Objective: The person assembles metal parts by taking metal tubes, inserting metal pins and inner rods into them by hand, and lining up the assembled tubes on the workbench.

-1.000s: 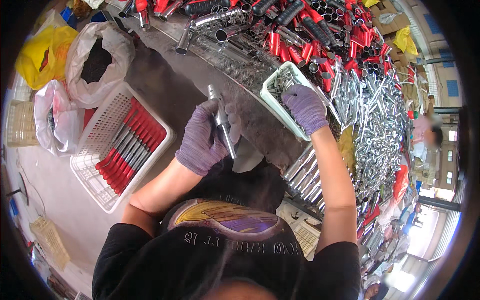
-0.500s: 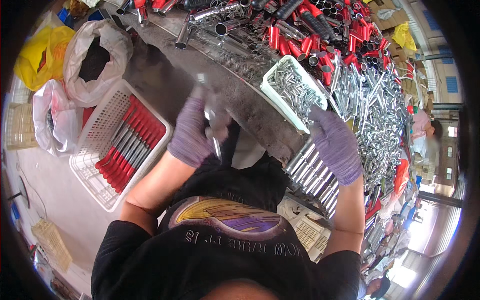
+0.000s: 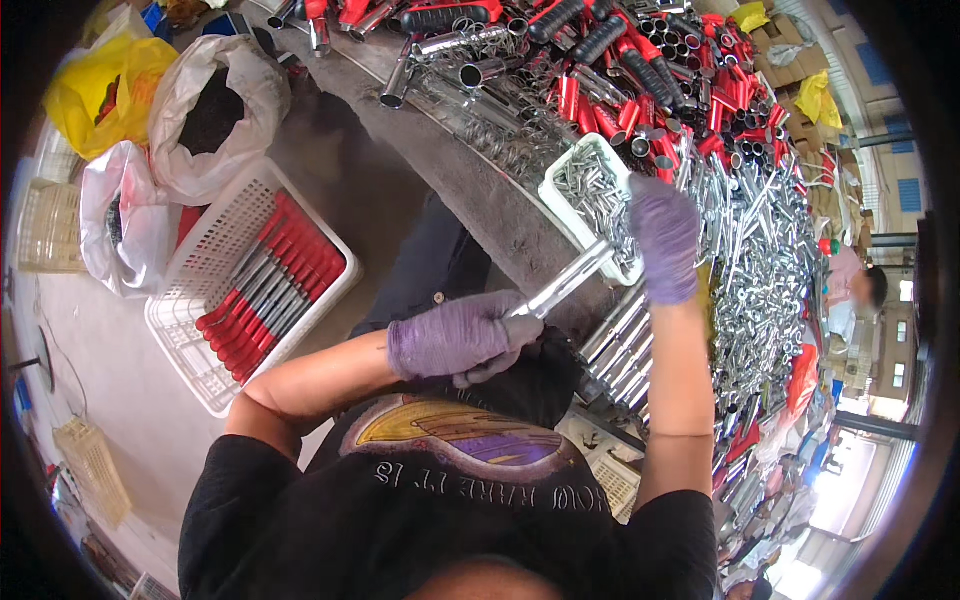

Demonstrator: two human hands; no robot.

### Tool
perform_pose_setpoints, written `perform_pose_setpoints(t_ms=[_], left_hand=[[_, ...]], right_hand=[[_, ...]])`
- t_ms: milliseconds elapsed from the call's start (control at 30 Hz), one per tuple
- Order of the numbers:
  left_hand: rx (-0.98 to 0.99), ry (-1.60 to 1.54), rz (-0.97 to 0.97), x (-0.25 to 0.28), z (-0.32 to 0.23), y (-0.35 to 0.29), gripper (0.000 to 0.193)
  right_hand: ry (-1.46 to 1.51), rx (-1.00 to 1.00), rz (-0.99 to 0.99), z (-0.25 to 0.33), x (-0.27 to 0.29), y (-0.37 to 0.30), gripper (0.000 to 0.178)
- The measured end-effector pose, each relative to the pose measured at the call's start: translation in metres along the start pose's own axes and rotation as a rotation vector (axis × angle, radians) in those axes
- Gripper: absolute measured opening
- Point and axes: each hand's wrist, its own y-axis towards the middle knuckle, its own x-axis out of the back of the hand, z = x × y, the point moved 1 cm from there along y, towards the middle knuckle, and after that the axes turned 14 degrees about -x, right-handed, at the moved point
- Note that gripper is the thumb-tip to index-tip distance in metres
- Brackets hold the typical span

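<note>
My left hand (image 3: pixel 465 338), in a purple knit glove, is closed around one end of a shiny metal tube (image 3: pixel 568 284). The tube slants up and to the right in front of my shirt, its far end near the tray's lower edge. A pale green tray (image 3: pixel 553 203) on the bench holds many small metal pins (image 3: pixel 588 180). My right hand (image 3: pixel 664 240), gloved the same way, is at the tray's right side. Its fingers point away and are mostly hidden, so I cannot make out whether they hold anything. Below the tray, several similar metal tubes (image 3: pixel 622 350) lie side by side in a row.
At left stands a white plastic basket (image 3: pixel 185 345) with red-handled metal pieces (image 3: pixel 275 280). Beyond it are white sacks (image 3: pixel 255 85) and a yellow bag (image 3: pixel 75 95). Red and chrome parts (image 3: pixel 650 80) and loose metal fittings (image 3: pixel 765 270) cover the bench. Another person (image 3: pixel 848 285) is far right.
My left hand has swung from the basket side toward the right, bringing the metal tube near the tray. My right hand has risen slightly along the tray's right side.
</note>
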Motion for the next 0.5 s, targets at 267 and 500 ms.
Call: perform_pose_setpoints(t_ms=[267,500], left_hand=[[-0.153,-0.196,-0.107,0.015,0.020,0.005,0.040],[-0.148,-0.474,-0.584,0.048,0.019,0.014,0.034]], right_hand=[[-0.441,0.459,0.109,-0.026,-0.047,0.065,0.040],[-0.522,0.443,0.077,-0.015,-0.050,0.080,0.033]])
